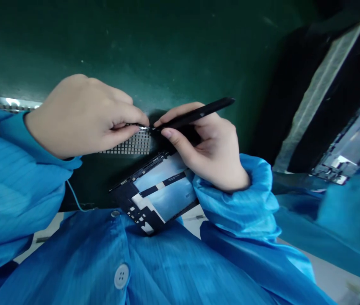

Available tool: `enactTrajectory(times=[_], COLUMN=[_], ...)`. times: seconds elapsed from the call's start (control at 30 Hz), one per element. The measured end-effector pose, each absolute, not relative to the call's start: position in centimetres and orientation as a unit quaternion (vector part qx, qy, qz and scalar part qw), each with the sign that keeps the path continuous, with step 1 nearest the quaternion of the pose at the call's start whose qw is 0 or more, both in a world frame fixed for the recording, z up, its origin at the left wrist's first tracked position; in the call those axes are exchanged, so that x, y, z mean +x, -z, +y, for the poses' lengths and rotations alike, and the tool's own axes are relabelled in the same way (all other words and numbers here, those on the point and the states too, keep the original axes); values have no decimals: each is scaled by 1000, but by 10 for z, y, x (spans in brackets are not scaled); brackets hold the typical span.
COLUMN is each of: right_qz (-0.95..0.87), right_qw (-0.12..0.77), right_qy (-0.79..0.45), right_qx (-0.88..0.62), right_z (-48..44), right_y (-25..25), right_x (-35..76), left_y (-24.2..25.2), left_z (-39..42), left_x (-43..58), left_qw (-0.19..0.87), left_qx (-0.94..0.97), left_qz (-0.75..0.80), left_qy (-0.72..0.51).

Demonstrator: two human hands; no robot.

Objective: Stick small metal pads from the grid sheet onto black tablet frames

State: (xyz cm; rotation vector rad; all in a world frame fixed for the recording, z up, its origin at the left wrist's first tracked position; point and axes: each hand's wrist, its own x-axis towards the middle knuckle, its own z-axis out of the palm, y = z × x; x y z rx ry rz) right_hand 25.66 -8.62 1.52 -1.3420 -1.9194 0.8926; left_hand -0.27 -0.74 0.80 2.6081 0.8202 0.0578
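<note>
My left hand (84, 114) is closed in a pinch, its fingertips pressed on the top edge of a small sheet of tiny square parts (132, 145). My right hand (211, 148) grips black tweezers (199, 113) whose tip meets the left fingertips at that sheet's edge. Below the hands, a dark open device back (157, 190) with shiny blue-grey panels rests tilted against my blue coat. Both arms wear blue striped sleeves.
A dark green work surface (167, 46) fills the background. At the right lies a black tray with a pale strip (316, 93) and another device frame (339, 163). A metal rail (11, 102) shows at the left edge. Another blue sleeve (351, 212) is at the far right.
</note>
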Motion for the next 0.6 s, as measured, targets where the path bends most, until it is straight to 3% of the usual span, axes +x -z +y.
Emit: enactTrajectory(times=[0.33,0.47,0.53,0.6], right_qz=[-721,-604,-538,-513], right_qw=[297,446,535,562], right_qy=[-366,-429,-377,-315], right_qx=[-509,-502,-532,-567], right_z=[-83,-95,-111,-127], right_y=[-18,-16,-12,-6], right_x=[259,268,270,270], left_y=[-9,-10,-9,-6], left_z=[-8,-9,-8,-8], left_x=[-1,-1,-3,-5], left_qw=[202,211,226,246], left_qx=[930,924,921,915], left_qz=[306,320,317,318], left_qy=[-16,-1,-11,-31])
